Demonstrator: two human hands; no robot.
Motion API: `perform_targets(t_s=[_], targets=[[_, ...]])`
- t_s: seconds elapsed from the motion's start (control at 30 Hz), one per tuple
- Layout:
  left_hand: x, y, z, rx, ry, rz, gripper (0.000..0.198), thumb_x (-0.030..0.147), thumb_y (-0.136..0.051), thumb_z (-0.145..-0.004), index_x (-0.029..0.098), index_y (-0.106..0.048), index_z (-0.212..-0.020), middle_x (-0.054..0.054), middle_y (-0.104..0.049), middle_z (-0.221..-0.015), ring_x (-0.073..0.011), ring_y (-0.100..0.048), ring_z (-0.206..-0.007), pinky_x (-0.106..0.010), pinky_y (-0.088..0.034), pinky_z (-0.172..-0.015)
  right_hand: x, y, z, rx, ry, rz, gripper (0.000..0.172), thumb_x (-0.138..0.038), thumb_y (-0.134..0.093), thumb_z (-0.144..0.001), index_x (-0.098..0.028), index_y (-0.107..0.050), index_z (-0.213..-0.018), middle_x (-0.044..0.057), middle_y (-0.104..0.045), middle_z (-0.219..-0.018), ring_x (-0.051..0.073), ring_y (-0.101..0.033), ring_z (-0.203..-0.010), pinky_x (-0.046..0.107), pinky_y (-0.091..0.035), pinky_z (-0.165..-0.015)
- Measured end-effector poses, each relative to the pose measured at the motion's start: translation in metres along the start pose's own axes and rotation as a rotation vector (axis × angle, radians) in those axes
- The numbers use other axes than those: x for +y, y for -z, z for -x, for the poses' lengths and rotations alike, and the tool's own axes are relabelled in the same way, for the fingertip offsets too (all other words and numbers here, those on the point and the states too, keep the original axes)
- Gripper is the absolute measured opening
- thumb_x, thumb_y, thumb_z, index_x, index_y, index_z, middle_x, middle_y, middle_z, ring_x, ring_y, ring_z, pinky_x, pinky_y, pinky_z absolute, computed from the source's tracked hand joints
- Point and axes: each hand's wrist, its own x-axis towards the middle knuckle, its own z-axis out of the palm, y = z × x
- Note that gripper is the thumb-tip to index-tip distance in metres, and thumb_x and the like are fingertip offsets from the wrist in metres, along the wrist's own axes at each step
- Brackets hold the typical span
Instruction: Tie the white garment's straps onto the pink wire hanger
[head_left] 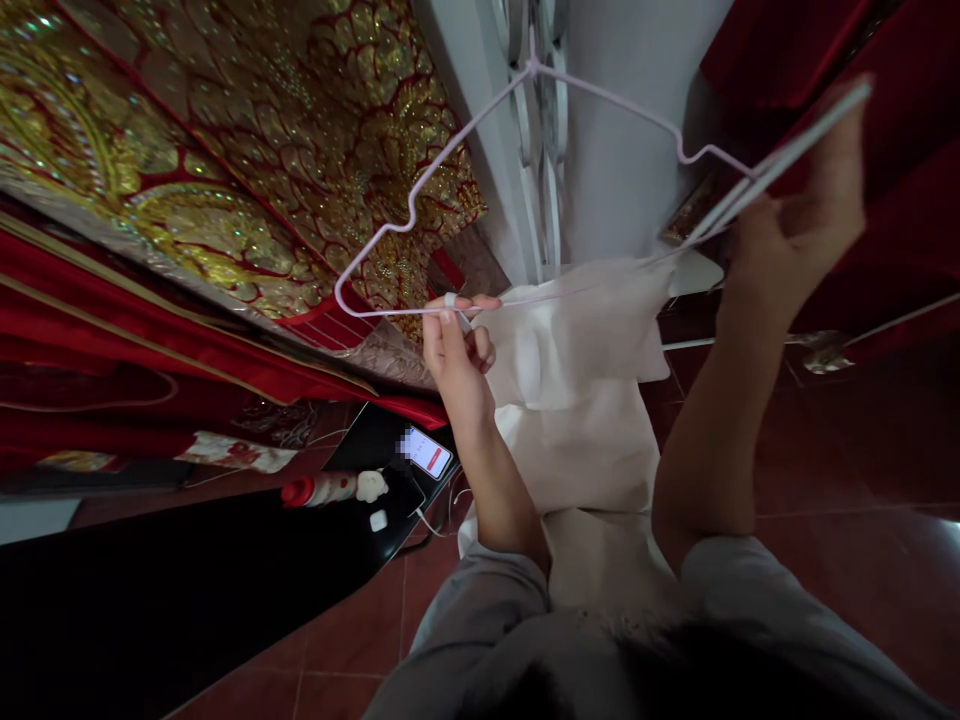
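Note:
A pale wire hanger (480, 180) hangs from a hook on a grey-white wall, with a cream cloth (577, 380) draped over its lower bar. My left hand (454, 345) pinches the lower bar beside the cloth. My right hand (795, 225) is raised at the hanger's right end and grips a thin flat white piece (810, 135) that slants up to the right.
Red and gold embroidered fabric (225, 150) hangs at the left. Below it a black table (150, 590) carries a lit phone (429, 452), a red-capped bottle (322, 489) and a charger cable. Dark red fabric fills the upper right. The floor is red tile (825, 540).

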Motion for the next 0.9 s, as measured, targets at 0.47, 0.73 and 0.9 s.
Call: perform_targets(t_s=[0.47, 0.73, 0.9], targets=[[-0.008, -0.012, 0.009, 0.019, 0.019, 0.033, 0.023, 0.046, -0.064, -0.097, 0.023, -0.06, -0.092, -0.002, -0.077, -0.091, -0.0056, -0.019, -0.042, -0.026, -0.012, -0.041, -0.029, -0.031, 0.057, -0.135, 0.05, -0.086, 0.018, -0.031, -0.062, -0.099, -0.033, -0.08, -0.097, 0.002, -0.076, -0.099, 0.023, -0.074, -0.096, 0.045, -0.062, -0.08], [-0.009, 0.036, -0.013, 0.502, -0.427, -0.394, 0.023, 0.019, -0.056, -0.086, 0.019, -0.076, -0.097, -0.003, -0.075, -0.098, -0.0105, -0.051, -0.06, -0.027, -0.042, -0.056, -0.029, -0.029, 0.057, -0.235, 0.053, -0.014, 0.015, -0.034, -0.064, -0.098, -0.032, -0.079, -0.099, 0.003, -0.064, -0.093, 0.013, -0.054, -0.068, 0.031, -0.047, -0.057], [0.014, 0.06, -0.039, 0.38, -0.708, -0.468, 0.007, 0.024, -0.074, -0.089, 0.024, -0.08, -0.093, -0.002, -0.079, -0.106, -0.0261, -0.069, -0.122, -0.048, -0.05, -0.104, -0.031, -0.027, 0.056, -0.246, 0.034, -0.057, 0.012, -0.035, -0.069, -0.094, -0.033, -0.079, -0.099, 0.002, -0.064, -0.093, 0.012, -0.05, -0.066, 0.029, -0.041, -0.054]])
